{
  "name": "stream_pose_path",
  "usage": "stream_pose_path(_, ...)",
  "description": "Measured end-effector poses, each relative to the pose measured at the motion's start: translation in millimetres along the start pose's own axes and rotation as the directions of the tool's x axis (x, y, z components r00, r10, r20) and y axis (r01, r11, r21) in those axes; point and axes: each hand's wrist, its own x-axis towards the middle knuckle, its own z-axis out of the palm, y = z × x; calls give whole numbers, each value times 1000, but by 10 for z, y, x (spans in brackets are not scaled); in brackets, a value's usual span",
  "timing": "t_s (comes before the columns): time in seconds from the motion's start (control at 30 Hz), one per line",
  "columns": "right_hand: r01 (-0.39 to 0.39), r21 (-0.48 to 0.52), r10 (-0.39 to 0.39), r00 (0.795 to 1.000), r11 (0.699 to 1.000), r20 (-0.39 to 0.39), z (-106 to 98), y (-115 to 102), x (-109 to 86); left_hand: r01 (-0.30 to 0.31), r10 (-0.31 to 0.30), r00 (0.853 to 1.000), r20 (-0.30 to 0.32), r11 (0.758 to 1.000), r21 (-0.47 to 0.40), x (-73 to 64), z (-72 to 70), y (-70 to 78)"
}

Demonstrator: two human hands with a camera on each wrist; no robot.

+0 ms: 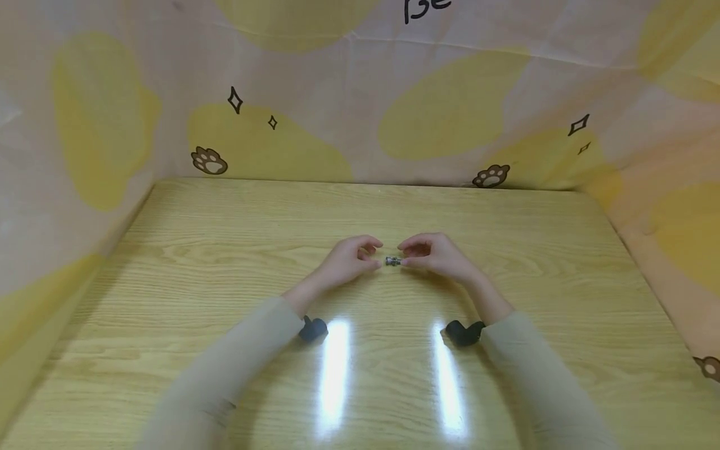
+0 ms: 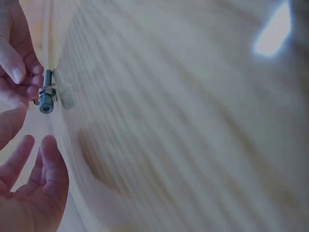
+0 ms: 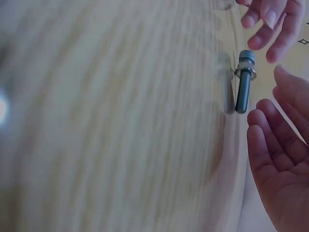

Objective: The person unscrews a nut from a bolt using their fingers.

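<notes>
A small dark socket-head bolt [image 1: 393, 261] lies on the wooden table between the two hands. A silvery ring-like piece [image 3: 246, 70] sits round its shank, close to the head. To the left of the bolt is my left hand [image 1: 353, 257], fingers loosely bent, thumb and fingertips apart with nothing between them. From the other side my right hand [image 1: 439, 255] reaches in, also relaxed and holding nothing; its thumb tip is right beside the threaded end. In the right wrist view the right hand [image 3: 285, 159] shows spread fingers beside the bolt.
The light wood table [image 1: 253, 219] runs back to a pink and yellow patterned cloth [image 1: 360, 106], which also rises at both sides. Black wrist devices [image 1: 464, 333] stick out at both cuffs. Two bright light reflections lie on the tabletop near the front.
</notes>
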Motion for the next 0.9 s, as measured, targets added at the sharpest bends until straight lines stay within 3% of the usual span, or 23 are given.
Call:
stream_pose_path(0.47,20,-114,-15,999,993,46,87,-43,88,-11,11,1000,4,996,88,144,138,30)
stream_pose_path(0.9,102,-274,-80,993,956,90,108,-88,160,8,-7,1000,-5,987,162,217,182,73)
